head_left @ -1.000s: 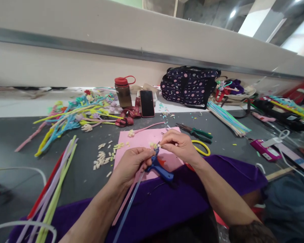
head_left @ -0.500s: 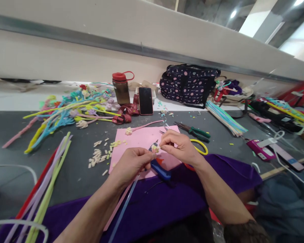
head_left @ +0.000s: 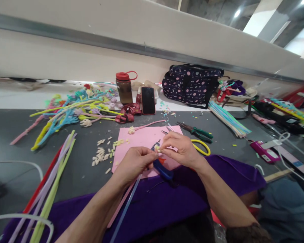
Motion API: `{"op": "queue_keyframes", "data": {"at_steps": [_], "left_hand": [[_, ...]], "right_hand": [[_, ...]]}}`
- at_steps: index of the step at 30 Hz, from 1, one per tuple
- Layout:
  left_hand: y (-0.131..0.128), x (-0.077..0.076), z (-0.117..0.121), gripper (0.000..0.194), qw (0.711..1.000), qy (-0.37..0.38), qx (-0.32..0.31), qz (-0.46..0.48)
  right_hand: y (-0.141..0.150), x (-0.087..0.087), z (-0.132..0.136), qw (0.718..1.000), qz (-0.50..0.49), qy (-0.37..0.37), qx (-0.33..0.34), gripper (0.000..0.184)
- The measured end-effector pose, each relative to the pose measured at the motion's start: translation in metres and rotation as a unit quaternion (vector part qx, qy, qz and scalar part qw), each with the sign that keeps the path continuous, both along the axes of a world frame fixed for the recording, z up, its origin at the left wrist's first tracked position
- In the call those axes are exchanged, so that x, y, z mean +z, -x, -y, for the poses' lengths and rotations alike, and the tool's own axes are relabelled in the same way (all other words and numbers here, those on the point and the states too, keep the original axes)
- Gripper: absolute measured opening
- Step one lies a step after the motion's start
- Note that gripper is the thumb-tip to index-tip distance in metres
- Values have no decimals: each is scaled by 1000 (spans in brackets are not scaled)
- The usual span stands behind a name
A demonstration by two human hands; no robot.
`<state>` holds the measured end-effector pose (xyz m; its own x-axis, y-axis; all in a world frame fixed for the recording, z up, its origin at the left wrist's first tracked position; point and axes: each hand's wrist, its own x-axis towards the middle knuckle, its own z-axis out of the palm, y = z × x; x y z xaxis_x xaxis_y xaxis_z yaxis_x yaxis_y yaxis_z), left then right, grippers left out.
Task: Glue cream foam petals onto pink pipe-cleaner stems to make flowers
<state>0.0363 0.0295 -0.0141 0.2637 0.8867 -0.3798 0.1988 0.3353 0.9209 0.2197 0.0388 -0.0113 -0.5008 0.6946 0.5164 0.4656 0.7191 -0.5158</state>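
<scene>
Head cam's got left hand (head_left: 139, 160) and right hand (head_left: 178, 148) pinching a yellowish cluster (head_left: 157, 147), probably mid-assembly, so next calls for steady pressure.

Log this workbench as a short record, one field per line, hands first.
Left hand: pinching a small yellowish flower
Right hand: fingertips at the flower; exact grip unclear
Under the hands: pink sheet on a dark table
Left of sheet: loose cream pieces
Right of sheet: green-handled pliers
Near edge: purple cloth
Behind: red-lidded bottle, upright phone, patterned bag
</scene>
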Motion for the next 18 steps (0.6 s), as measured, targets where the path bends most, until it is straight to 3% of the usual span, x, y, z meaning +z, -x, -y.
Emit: {"op": "queue_keyframes", "data": {"at_steps": [8,18], "left_hand": [[-1,4,2,24,1000,-12,-2,-12],[-1,-2,1,27,999,-29,-13,-1]], "right_hand": [[2,0,1,999,27,-25,-19,9],[2,-1,1,998,45,-25,-26,9]]}}
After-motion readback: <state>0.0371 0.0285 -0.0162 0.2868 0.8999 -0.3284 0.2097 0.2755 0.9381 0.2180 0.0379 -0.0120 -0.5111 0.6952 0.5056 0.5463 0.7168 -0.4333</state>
